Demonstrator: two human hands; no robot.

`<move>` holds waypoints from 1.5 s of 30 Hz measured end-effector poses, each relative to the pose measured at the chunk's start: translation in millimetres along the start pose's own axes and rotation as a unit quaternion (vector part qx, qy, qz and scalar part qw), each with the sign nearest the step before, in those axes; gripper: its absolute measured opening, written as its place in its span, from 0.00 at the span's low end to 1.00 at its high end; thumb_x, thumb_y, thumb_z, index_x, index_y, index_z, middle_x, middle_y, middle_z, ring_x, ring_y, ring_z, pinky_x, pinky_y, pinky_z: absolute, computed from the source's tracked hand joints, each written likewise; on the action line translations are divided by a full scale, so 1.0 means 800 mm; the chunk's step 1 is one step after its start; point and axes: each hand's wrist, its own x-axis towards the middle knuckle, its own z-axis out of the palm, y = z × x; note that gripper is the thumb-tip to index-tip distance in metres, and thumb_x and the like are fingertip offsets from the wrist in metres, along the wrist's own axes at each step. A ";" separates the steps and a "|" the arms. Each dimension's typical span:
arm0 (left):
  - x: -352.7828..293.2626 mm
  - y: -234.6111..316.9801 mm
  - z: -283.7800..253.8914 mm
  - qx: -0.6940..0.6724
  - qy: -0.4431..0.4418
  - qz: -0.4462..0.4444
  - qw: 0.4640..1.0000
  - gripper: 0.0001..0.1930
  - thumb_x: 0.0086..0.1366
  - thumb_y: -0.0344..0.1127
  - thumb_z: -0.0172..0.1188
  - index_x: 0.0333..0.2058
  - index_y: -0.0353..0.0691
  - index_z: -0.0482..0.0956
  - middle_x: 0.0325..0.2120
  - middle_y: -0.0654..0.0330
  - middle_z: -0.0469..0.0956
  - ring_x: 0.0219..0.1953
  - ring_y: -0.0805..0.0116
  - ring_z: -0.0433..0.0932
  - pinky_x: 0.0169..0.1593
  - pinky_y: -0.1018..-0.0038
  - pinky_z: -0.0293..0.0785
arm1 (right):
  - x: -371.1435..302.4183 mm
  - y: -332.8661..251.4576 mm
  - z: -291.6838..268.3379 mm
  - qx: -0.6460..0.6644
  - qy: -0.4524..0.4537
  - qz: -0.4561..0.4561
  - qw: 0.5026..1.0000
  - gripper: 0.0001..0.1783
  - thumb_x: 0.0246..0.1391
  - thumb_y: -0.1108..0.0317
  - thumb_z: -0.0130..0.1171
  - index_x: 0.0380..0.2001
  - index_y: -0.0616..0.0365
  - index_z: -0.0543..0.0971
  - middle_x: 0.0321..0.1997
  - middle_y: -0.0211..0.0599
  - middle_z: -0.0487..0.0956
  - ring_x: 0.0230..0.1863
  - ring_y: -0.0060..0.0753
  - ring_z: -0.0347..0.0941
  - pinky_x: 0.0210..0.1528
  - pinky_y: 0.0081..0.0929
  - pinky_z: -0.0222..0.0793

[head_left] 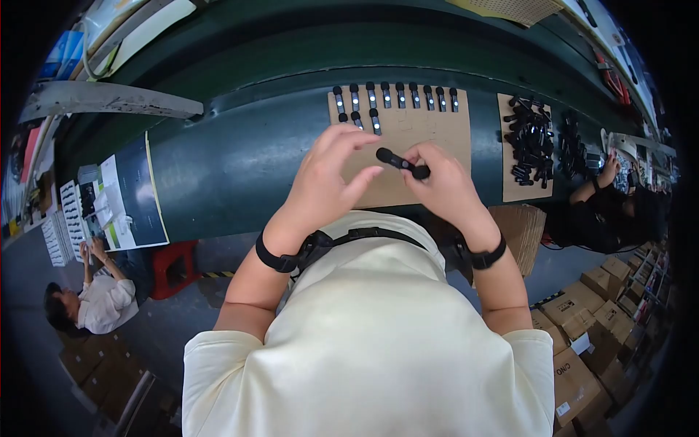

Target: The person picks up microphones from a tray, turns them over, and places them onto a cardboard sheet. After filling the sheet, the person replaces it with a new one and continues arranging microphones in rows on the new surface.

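Note:
My right hand (pixel 442 177) pinches a small black microphone (pixel 394 159), with dark rounded ends, over a brown cardboard sheet (pixel 437 135). The microphone lies tilted, its far end pointing toward my left hand. To its left, my left hand (pixel 325 177) is open, thumb and fingers spread apart and nothing between them. Beyond both hands, a row of similar microphones (pixel 400 95) stretches along the sheet's far edge, most with a white lit spot. A shorter second row (pixel 357 120) sits just past my left fingertips, partly hidden by them.
A heap of black microphones (pixel 530 138) covers another cardboard piece at right. The green conveyor-like bench (pixel 240 160) runs sideways. A metal arm (pixel 116 98) juts in at upper left. Other people work at left (pixel 105 302) and right (pixel 619 211). Cardboard boxes (pixel 575 309) are stacked lower right.

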 end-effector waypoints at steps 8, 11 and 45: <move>-0.016 -0.062 -0.008 -0.016 0.021 -0.130 0.991 0.11 0.59 0.25 0.61 0.42 0.34 0.77 0.42 0.56 0.75 0.41 0.67 0.77 0.48 0.74 0.74 | 0.080 0.162 0.088 -0.031 0.062 0.140 0.988 0.14 0.48 0.63 0.63 0.36 0.59 0.78 0.35 0.45 0.80 0.39 0.52 0.77 0.43 0.39 0.72; -0.024 -0.079 -0.011 -0.017 0.031 -0.155 0.987 0.10 0.60 0.25 0.60 0.42 0.33 0.78 0.42 0.56 0.75 0.41 0.67 0.77 0.48 0.74 0.74 | 0.098 0.170 0.107 0.004 0.035 0.216 0.976 0.16 0.48 0.60 0.61 0.37 0.58 0.78 0.38 0.48 0.81 0.43 0.54 0.76 0.46 0.41 0.72; 0.000 0.013 -0.015 -0.036 -0.032 -0.033 0.998 0.13 0.56 0.28 0.64 0.41 0.37 0.79 0.36 0.54 0.78 0.38 0.59 0.78 0.49 0.65 0.72 | 0.003 -0.046 -0.010 0.154 0.015 -0.087 0.984 0.17 0.48 0.81 0.63 0.44 0.62 0.76 0.40 0.37 0.78 0.40 0.28 0.75 0.41 0.22 0.71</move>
